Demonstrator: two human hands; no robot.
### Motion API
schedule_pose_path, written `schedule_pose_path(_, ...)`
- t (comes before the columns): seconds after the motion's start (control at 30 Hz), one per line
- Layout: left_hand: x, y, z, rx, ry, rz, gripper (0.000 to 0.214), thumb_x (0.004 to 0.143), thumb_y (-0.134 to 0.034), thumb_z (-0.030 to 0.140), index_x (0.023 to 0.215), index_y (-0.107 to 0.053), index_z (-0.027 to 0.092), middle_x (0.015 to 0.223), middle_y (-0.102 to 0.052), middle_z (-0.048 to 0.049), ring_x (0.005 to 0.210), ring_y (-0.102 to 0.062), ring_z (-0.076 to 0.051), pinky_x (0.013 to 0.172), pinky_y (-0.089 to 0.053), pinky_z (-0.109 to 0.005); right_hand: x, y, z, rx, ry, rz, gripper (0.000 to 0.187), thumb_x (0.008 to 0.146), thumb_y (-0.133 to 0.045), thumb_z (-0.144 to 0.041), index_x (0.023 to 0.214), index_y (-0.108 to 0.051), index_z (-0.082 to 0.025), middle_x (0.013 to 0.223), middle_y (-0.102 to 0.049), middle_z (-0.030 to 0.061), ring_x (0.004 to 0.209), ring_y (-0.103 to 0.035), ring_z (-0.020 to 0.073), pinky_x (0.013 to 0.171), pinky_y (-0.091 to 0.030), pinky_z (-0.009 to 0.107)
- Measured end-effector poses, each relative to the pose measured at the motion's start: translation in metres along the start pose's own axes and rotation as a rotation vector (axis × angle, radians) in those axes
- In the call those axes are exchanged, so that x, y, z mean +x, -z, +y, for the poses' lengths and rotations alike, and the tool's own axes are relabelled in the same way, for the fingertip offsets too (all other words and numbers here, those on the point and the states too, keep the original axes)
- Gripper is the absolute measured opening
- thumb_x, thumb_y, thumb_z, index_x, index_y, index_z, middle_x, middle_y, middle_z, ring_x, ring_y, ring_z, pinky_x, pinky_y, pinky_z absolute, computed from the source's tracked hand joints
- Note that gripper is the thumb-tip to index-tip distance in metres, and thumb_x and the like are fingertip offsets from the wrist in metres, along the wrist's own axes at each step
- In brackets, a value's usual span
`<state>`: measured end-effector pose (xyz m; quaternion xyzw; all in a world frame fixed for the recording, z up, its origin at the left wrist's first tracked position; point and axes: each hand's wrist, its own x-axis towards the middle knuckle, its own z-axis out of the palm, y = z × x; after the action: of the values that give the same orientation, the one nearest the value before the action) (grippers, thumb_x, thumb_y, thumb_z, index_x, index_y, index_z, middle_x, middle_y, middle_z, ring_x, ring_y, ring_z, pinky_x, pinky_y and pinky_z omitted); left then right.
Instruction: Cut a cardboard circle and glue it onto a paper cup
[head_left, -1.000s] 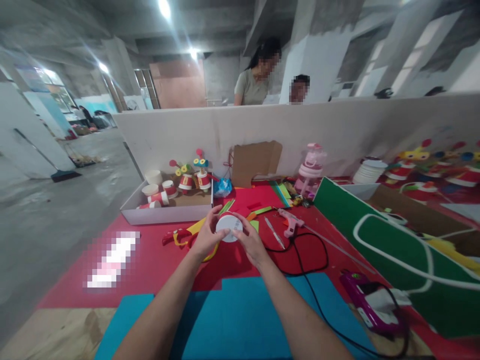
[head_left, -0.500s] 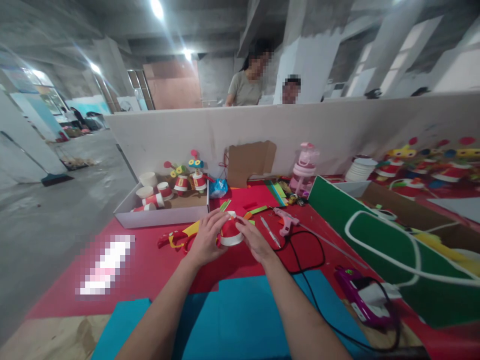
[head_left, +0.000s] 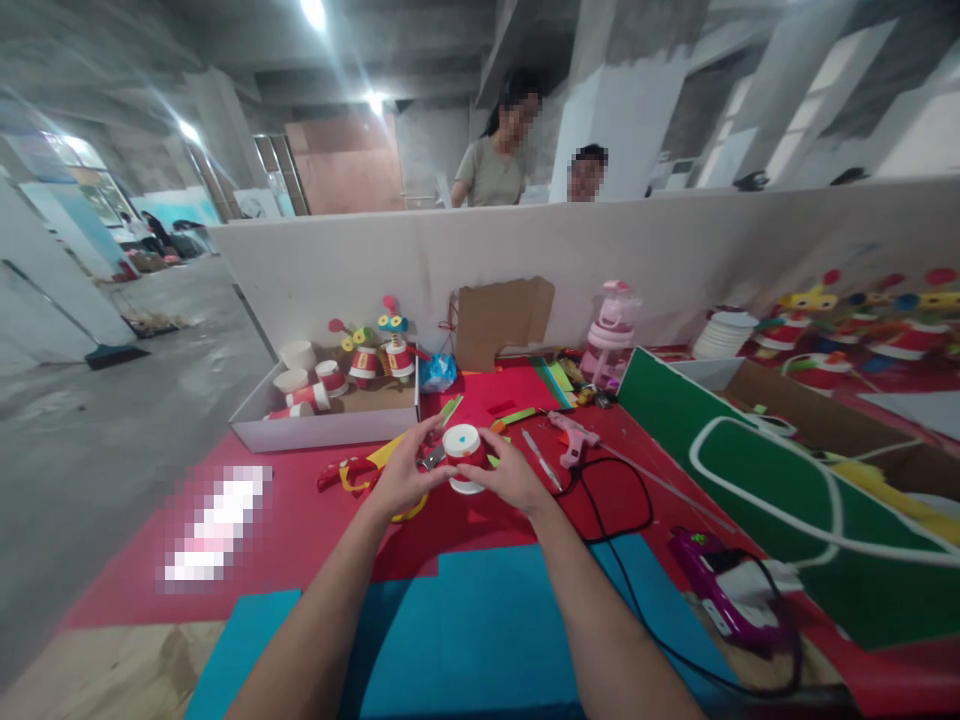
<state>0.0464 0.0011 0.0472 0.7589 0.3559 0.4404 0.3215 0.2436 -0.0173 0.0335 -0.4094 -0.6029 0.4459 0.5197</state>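
Observation:
A paper cup [head_left: 463,442] wrapped in red, with a white top that bears a small blue spot, is held upside down in front of me. My left hand [head_left: 409,472] has its thumb against the cup's near side, its fingers reaching along the left. From the right, my right hand [head_left: 510,470] grips the cup with thumb in front and fingers at the back. Beside my left hand lie red-and-yellow scissors [head_left: 346,474]; a yellow loop handle [head_left: 411,512] shows under that hand. A white pen [head_left: 541,460] and a pink glue gun [head_left: 574,437] lie right of my right hand.
A white box [head_left: 330,432] at the left holds cups and cup figures. Blue sheets [head_left: 480,630] lie at the near edge. A black cord runs to a purple power block [head_left: 731,590]. At the right stands a green-sided box [head_left: 720,500]. Two people are behind the white partition [head_left: 337,270].
Between my hands the cup has tipped so its white top faces me. My thumbs have come round to its near side, and the left fingers have spread away from it.

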Motion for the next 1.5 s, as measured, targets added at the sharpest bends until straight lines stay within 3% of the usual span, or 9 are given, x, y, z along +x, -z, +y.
schedule_pose_path(0.17,0.001,-0.006,0.006,0.057,0.009,-0.013,0.052,0.072,-0.076,0.038,0.119,-0.063,0.021,0.109,-0.065,-0.0089,0.096,-0.06,-0.024,0.083,-0.048,-0.034,-0.001,-0.006,0.004,-0.211,0.096,0.009,0.049,0.064,-0.078,-0.031,0.111,-0.066,-0.025,0.11,-0.068,0.005,0.105,-0.06,0.0279,0.096,-0.044,0.042)
schedule_pose_path(0.33,0.002,-0.006,0.005,0.038,0.028,0.064,0.043,0.075,-0.072,0.033,0.115,-0.062,0.02,0.107,-0.065,-0.007,0.088,-0.06,-0.02,0.075,-0.046,-0.03,-0.003,-0.008,0.003,-0.143,0.149,0.042,0.061,0.067,-0.077,-0.031,0.125,-0.059,-0.03,0.129,-0.06,0.0039,0.121,-0.053,0.0274,0.106,-0.037,0.043)
schedule_pose_path(0.47,0.002,-0.002,0.006,0.061,0.034,0.099,0.044,0.075,-0.07,0.03,0.116,-0.06,0.019,0.108,-0.065,-0.0076,0.089,-0.06,-0.02,0.076,-0.047,-0.03,0.001,-0.004,0.003,-0.065,0.221,0.37,0.047,0.083,-0.061,-0.037,0.128,-0.055,-0.026,0.132,-0.056,0.0081,0.122,-0.052,0.0246,0.106,-0.037,0.04)
schedule_pose_path(0.6,-0.002,-0.007,0.009,0.12,0.029,-0.094,0.042,0.073,-0.07,0.028,0.114,-0.061,0.019,0.112,-0.065,-0.0085,0.092,-0.062,-0.021,0.077,-0.049,-0.031,0.006,0.006,0.006,0.011,0.186,0.775,0.036,0.086,-0.053,-0.042,0.114,-0.059,-0.02,0.115,-0.061,0.0102,0.105,-0.057,0.0226,0.096,-0.044,0.038)
schedule_pose_path(0.7,-0.003,-0.016,0.007,0.163,0.013,-0.184,0.046,0.071,-0.072,0.024,0.115,-0.059,0.019,0.118,-0.063,-0.0092,0.103,-0.061,-0.023,0.088,-0.048,-0.034,0.009,0.011,0.007,0.025,0.196,0.905,0.031,0.085,-0.053,-0.042,0.105,-0.059,-0.019,0.106,-0.062,0.0076,0.096,-0.058,0.0208,0.089,-0.046,0.037)
schedule_pose_path(0.83,0.002,-0.031,0.0,0.223,-0.015,-0.196,0.048,0.071,-0.072,0.023,0.116,-0.057,0.018,0.117,-0.063,-0.0085,0.106,-0.06,-0.023,0.092,-0.046,-0.035,0.008,0.01,0.007,-0.031,0.221,0.916,0.028,0.086,-0.051,-0.04,0.102,-0.059,-0.018,0.103,-0.064,0.008,0.092,-0.059,0.0198,0.086,-0.047,0.035)
schedule_pose_path(1.17,0.012,-0.065,0.002,0.395,-0.06,-0.092,0.039,0.072,-0.071,0.033,0.106,-0.057,0.018,0.1,-0.063,-0.0074,0.092,-0.06,-0.023,0.08,-0.047,-0.033,0.006,0.007,0.005,-0.071,0.252,0.867,0.027,0.087,-0.051,-0.036,0.103,-0.058,-0.016,0.102,-0.064,0.0101,0.091,-0.06,0.0203,0.083,-0.047,0.034)
schedule_pose_path(1.3,0.007,-0.064,-0.001,0.343,-0.024,-0.016,0.041,0.071,-0.071,0.03,0.108,-0.056,0.018,0.103,-0.063,-0.0071,0.094,-0.06,-0.022,0.082,-0.047,-0.033,0.007,0.01,0.007,-0.044,0.242,0.888,0.023,0.086,-0.051,-0.034,0.101,-0.059,-0.018,0.1,-0.064,0.0076,0.09,-0.06,0.0192,0.082,-0.047,0.033)
schedule_pose_path(1.5,0.006,-0.047,0.003,0.196,0.049,0.028,0.034,0.071,-0.069,0.024,0.103,-0.056,0.018,0.096,-0.064,-0.0029,0.085,-0.06,-0.017,0.078,-0.047,-0.028,0.01,0.012,0.013,0.049,0.23,0.875,0.021,0.084,-0.052,-0.034,0.098,-0.059,-0.019,0.097,-0.064,0.0062,0.087,-0.061,0.0187,0.08,-0.048,0.032)
